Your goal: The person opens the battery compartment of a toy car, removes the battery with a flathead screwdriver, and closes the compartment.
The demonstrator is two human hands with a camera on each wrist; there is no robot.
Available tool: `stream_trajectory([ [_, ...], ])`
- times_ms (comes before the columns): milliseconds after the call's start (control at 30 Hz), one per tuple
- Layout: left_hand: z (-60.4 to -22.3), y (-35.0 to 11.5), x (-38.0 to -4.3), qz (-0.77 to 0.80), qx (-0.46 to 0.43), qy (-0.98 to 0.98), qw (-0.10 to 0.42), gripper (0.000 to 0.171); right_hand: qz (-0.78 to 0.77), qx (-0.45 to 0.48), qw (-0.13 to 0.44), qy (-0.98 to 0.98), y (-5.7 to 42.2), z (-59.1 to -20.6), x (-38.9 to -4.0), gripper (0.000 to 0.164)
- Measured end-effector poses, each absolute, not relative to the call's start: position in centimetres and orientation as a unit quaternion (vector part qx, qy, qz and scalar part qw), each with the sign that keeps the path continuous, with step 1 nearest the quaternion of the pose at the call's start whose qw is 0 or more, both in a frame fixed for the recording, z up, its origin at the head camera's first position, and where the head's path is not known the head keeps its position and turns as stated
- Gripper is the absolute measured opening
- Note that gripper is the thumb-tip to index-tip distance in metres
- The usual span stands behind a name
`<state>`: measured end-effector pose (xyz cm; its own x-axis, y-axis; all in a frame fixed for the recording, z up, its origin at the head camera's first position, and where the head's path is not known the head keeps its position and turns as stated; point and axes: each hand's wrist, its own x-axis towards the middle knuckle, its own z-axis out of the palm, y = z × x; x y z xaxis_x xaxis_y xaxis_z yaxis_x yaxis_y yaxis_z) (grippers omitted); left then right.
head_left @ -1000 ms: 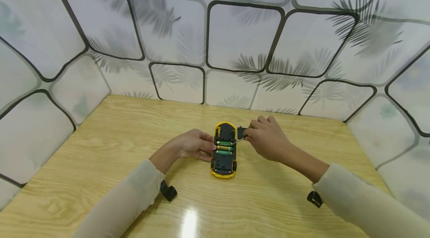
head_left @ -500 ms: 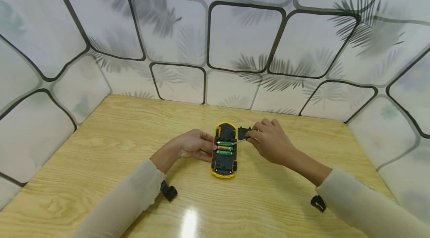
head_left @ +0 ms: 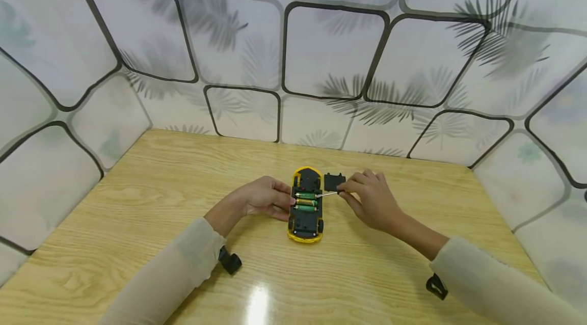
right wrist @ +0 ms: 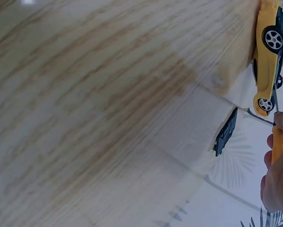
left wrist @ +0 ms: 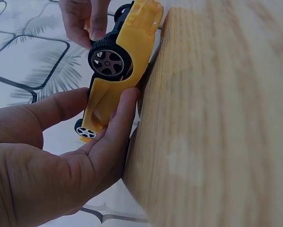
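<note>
A yellow toy car lies upside down on the table, its black underside facing up. Its battery bay is uncovered, with three green-and-gold batteries side by side in it. My left hand grips the car's left side, thumb on the underside and fingers along the yellow body. In my right hand is a screwdriver with a thin metal shaft. Its orange handle shows in the right wrist view. The tip meets the right end of the top battery; whether it sits under that end I cannot tell.
A flat black battery cover lies on the wooden table, right of the car and just beyond my right fingers. Patterned panels rise at the table's back and sides.
My right hand has shifted slightly right and toward me, and the screwdriver shaft lies flatter. More of the black cover shows. My left hand and the car stay in place.
</note>
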<state>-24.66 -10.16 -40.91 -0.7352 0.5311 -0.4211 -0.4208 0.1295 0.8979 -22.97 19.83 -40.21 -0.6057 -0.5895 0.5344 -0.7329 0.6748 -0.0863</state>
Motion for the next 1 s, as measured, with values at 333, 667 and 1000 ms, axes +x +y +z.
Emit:
stream_trajectory([
  [333, -40.9, -9.4, -24.6, 0.65, 0.049, 0.663, 0.367, 0.038, 0.166, 0.351, 0.2, -0.9, 20.2, -39.6, -22.2, 0.012],
  [667, -40.8, -9.9, -24.7, 0.653, 0.039, 0.663, 0.365, 0.041, 0.133, 0.377, 0.215, -0.891, 20.3, -37.9, -22.3, 0.012],
  [1000, -41.0, -10.1, -24.7, 0.656, 0.044, 0.661, 0.361, 0.043, -0.004, 0.337, 0.175, -0.925, 17.2, -35.9, -21.5, 0.007],
])
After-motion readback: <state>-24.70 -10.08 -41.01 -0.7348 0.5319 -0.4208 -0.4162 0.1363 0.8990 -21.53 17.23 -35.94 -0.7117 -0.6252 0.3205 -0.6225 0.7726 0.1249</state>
